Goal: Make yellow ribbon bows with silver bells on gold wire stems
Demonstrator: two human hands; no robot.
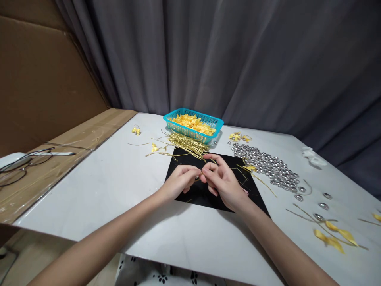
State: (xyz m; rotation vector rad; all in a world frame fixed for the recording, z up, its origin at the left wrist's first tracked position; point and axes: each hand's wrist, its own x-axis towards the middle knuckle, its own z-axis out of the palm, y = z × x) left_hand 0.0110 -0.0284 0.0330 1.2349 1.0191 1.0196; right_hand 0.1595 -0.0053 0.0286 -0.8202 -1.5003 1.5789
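My left hand (180, 181) and my right hand (222, 179) meet over a black mat (208, 190) in the middle of the white table (119, 186). Both hands are closed in a pinch, fingertips together around a small gold piece that I cannot make out clearly. A bundle of thin gold wires (186, 143) lies just beyond the hands at the mat's far edge. Behind it stands a teal basket (193, 124) filled with yellow ribbon pieces.
A heap of silver beads (269, 165) lies right of the mat. Yellow ribbon bows with wire stems (336, 234) lie near the right front. Spectacles (24, 163) rest on cardboard at the left. A grey curtain (238, 59) hangs behind.
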